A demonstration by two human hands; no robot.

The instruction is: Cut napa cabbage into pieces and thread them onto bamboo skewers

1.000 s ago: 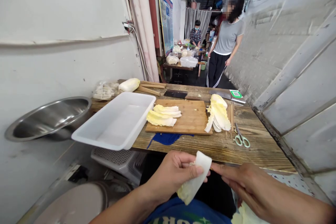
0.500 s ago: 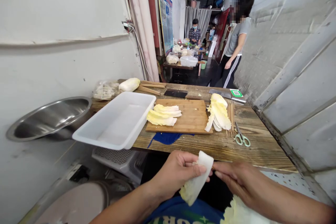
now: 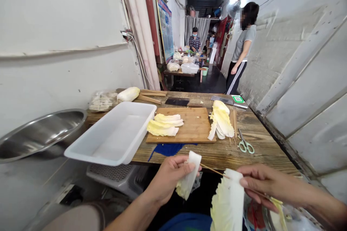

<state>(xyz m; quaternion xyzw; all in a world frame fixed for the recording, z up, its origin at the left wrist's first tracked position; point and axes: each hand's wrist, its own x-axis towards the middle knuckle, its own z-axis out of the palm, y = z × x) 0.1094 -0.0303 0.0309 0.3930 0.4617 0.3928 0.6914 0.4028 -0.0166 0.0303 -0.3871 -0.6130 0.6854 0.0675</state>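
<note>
My left hand pinches a small piece of napa cabbage leaf, its white rib upward. A thin wooden skewer runs from behind that piece to a larger cabbage leaf hanging at the right. The skewer passes through or along this leaf's white top; which of the two I cannot tell. Closed around the skewer at the larger leaf's right edge is my right hand. Farther right, below its fingers, the skewer's other end shows beside a yellowish leaf bit.
Cut leaves lie on the cutting board, left of which stands a white tub. More leaves, skewers and scissors lie to the right. A cleaver lies behind. A person stands beyond the table.
My hands have moved apart, exposing a stretch of skewer between them. The larger leaf has come up into fuller view by my right hand. The camera view has shifted slightly.
</note>
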